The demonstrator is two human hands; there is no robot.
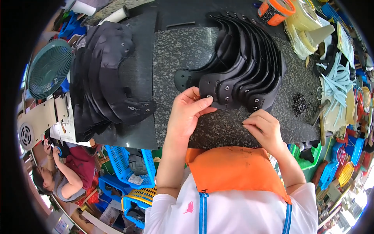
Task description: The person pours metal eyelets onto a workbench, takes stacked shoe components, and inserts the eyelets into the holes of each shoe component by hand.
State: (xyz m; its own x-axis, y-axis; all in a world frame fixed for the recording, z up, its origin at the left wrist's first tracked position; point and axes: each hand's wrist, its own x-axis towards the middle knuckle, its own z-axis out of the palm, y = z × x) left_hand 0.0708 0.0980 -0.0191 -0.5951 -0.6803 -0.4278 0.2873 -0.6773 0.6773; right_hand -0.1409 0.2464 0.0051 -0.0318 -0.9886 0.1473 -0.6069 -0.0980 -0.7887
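Note:
A fanned row of curved black leather pieces [249, 66] with metal snap studs lies on the speckled grey worktop [183, 50]. My left hand [187, 111] pinches the near end of the frontmost piece [218, 87], fingertips beside a stud. My right hand [265, 128] rests on the worktop just below the row's right end, fingers curled; whether they hold something small I cannot tell. A second stack of black pieces [101, 78] lies on a black sheet at the left.
A small heap of loose studs [299, 104] lies right of the row. An orange roll [276, 11], plastic bags and pale blue straps [338, 82] crowd the right side. A green fan [48, 68] stands far left. Blue crates [128, 163] and another person [66, 179] are below the bench.

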